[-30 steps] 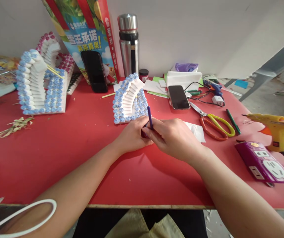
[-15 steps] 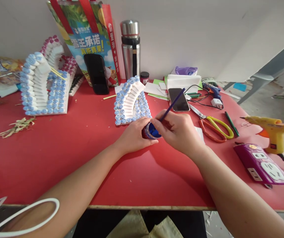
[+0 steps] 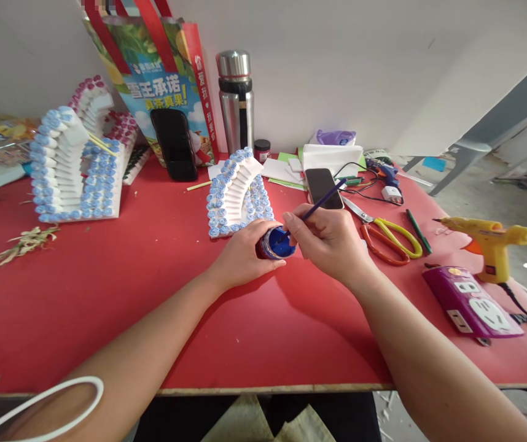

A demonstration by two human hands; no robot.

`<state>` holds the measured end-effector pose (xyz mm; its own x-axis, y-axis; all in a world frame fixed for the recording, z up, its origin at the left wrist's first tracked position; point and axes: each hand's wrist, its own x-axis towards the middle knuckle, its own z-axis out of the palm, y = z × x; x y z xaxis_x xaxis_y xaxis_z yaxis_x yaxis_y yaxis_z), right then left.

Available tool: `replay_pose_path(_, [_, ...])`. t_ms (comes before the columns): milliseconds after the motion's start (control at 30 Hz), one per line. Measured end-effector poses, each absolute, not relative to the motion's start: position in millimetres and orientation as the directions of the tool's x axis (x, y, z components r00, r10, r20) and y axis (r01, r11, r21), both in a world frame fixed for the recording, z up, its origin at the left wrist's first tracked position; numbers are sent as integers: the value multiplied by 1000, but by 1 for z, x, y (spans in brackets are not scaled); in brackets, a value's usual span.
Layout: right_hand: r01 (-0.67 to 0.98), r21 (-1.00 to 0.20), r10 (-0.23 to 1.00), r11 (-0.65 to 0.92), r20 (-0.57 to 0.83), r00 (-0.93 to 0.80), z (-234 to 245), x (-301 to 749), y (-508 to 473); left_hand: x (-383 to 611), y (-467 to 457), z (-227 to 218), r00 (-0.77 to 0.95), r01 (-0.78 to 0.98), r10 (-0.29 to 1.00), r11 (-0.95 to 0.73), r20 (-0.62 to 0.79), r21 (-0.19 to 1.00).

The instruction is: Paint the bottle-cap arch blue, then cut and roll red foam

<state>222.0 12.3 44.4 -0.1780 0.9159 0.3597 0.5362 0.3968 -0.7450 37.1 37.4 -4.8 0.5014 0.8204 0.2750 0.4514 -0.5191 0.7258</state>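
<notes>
My left hand (image 3: pixel 244 255) is wrapped round a small jar of blue paint (image 3: pixel 270 247), tilted so its mouth faces me and to the right. Between the fingers of my right hand (image 3: pixel 330 242) is a thin dark blue paintbrush (image 3: pixel 322 201), its lower end inside the jar and its handle slanting up to the right. Just behind my left hand stands a small white curved model with blue rosettes (image 3: pixel 238 196). A larger white and blue model (image 3: pixel 74 169) is farther left, with a pink and white one (image 3: pixel 93 104) behind it.
Scissors (image 3: pixel 390 239), a green pen (image 3: pixel 417 231), a yellow glue gun (image 3: pixel 487 239) and a purple power strip (image 3: pixel 473 302) lie at right. A phone (image 3: pixel 324 188), papers and a steel flask (image 3: pixel 236 101) are behind. A phone (image 3: pixel 174 145) leans on a shopping bag (image 3: pixel 166 80).
The camera view has shifted slightly. My right hand has drawn a little away from the jar's mouth, exposing more blue paint, and the brush slants lower. Both hands keep their hold.
</notes>
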Motion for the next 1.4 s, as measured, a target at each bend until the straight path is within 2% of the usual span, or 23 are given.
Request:
replay_pose_path(100, [569, -706, 896, 422, 420, -144, 43, 223, 14, 37, 38, -5, 505, 451, 818, -522, 276, 724])
replay_pose_path(200, [642, -616, 867, 456, 472, -161, 42, 225, 15, 37, 37, -5, 507, 449, 815, -528, 281, 720])
replay_pose_path(300, [691, -568, 873, 447, 445, -199, 43, 228, 14, 37, 37, -4, 507, 454, 814, -532, 284, 715])
replay_pose_path(433, [569, -701, 901, 430, 373, -222, 46, 228, 14, 38, 38, -5, 505, 455, 813, -535, 288, 712])
replay_pose_path(533, [581, -659, 869, 477, 452, -201, 45, 229, 16, 38, 38, -6, 503, 452, 812, -539, 296, 711])
replay_pose_path(600, [616, -635, 870, 467, 454, -191, 44, 230, 16, 37, 38, -6, 505, 450, 809, -543, 300, 709])
replay_pose_path(733, [521, -718, 885, 462, 413, -216, 43, 231, 17, 37, 39, -7, 509, 446, 803, -554, 310, 703])
replay_pose_path(833, [533, -685, 862, 496, 463, -207, 43, 231, 18, 37, 39, -7, 508, 445, 804, -553, 310, 705])
replay_pose_path(933, [487, -766, 908, 419, 366, -205, 43, 232, 19, 37, 39, -7, 505, 450, 808, -547, 303, 706])
replay_pose_path(1200, [261, -913, 946, 313, 325, 4, 47, 237, 23, 37, 37, -3, 476, 465, 838, -498, 267, 732])
replay_pose_path(1333, [168, -933, 939, 317, 334, 81, 45, 242, 27, 37, 37, 0, 459, 453, 855, -461, 244, 763])
replay_pose_path(1400, [155, -935, 940, 320, 334, 66, 45, 245, 27, 37, 38, 0, 427, 440, 873, -429, 236, 789])
